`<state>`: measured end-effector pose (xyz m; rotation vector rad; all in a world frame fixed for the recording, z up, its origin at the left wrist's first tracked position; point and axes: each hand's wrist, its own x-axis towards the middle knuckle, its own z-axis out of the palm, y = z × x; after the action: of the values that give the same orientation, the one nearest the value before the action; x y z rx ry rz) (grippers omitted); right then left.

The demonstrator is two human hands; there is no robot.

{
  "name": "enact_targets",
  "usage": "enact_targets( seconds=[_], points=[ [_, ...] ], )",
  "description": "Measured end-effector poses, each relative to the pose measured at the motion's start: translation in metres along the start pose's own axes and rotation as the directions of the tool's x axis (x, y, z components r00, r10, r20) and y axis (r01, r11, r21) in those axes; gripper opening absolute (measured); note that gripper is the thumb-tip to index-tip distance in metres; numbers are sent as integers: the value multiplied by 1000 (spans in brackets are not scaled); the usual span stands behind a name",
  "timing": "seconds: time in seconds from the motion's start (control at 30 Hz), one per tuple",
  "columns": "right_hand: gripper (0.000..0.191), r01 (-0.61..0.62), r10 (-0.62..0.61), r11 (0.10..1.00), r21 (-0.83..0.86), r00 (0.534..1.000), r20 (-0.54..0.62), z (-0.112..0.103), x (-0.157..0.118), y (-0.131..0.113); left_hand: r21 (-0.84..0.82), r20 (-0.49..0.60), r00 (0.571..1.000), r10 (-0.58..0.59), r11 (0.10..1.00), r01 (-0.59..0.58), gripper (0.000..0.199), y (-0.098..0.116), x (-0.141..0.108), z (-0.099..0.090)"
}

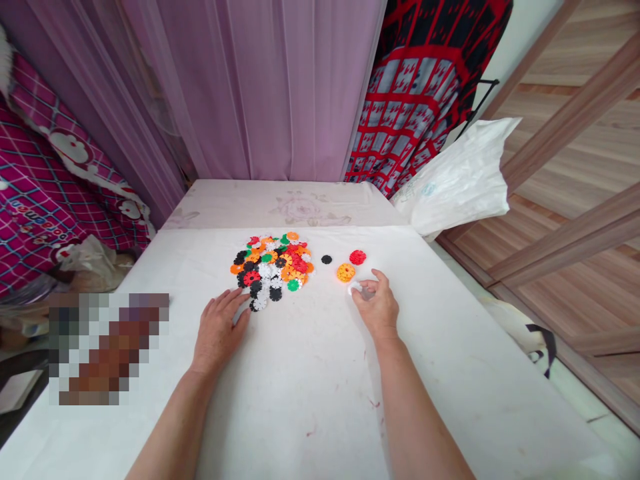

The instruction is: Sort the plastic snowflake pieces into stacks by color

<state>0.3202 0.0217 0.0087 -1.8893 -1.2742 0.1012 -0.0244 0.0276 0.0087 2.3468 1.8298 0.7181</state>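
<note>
Right hand pinching a white plastic disc, left hand loosely spread beside a multicoloured notched-disc pile

Smooth plastic discs, thin and mostly matt, lie piled on a white cloth that looks smooth, with soft creases, as I view the table through my camera. The 1 white disc at right looks like the same plastic, as do 1 black disc and the red and orange-yellow ones nearby. Behind, I see a mauve fabric curtain with a soft sheen, beside patterned red-and-black cloth. A crinkled white plastic bag shines faintly against wood-grain panels with a satin finish. Magenta checked fabric appears soft, its pale trim fluffy.
</note>
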Motion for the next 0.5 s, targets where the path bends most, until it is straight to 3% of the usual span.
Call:
enact_targets(
  seconds=[0.13,0.33,0.4,0.5],
  points=[
    [59,10,-10,1000,5,1000,-15,-1,0,-2,3,0,1000,-1,1000,1,37,-1,0,0],
    [34,76,-63,995,57,979,-192,-7,-4,-14,-3,7,1000,-3,1000,3,37,-1,1,1],
    [29,119,-107,991,58,977,-185,-2,-9,-20,-2,5,1000,-10,1000,10,36,0,1,1],
    [25,229,-224,969,90,972,-68,12,-22,-34,-4,9,1000,-17,1000,17,36,2,1,0]
  ],
)
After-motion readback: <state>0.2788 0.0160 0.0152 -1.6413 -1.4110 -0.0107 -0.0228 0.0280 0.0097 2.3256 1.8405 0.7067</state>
